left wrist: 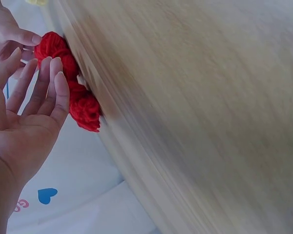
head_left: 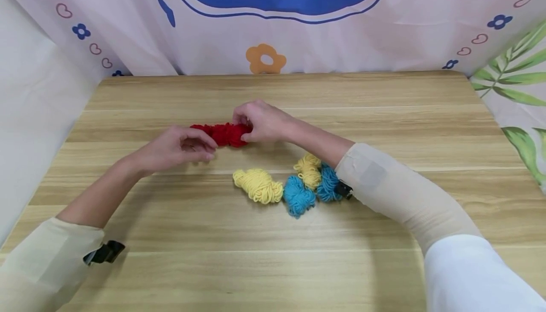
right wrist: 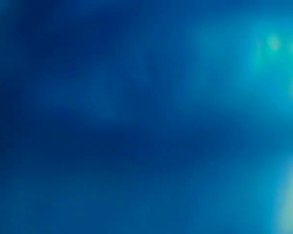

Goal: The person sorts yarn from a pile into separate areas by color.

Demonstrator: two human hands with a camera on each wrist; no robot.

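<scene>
Red yarn point(head_left: 225, 135) lies bunched in a lumpy row toward the back of the table. My right hand point(head_left: 265, 121) pinches its right end between thumb and fingers. My left hand point(head_left: 179, 148) is held just in front of the row's left part, fingers loosely bent and nothing in them. The left wrist view shows this left hand point(left wrist: 31, 109) palm up, fingertips overlapping the red yarn point(left wrist: 85, 109), with the right hand point(left wrist: 7, 36) at the far end. A blue blur fills the right wrist view, hiding the right hand there.
Nearer than the red row lie a yellow yarn bundle point(head_left: 259, 186), a blue bundle point(head_left: 299, 196), a smaller yellow one point(head_left: 309, 170) and another blue bundle point(head_left: 327, 184). That last one sits against the right wrist's black camera point(head_left: 343, 189). A printed curtain point(head_left: 204, 46) hangs behind the table.
</scene>
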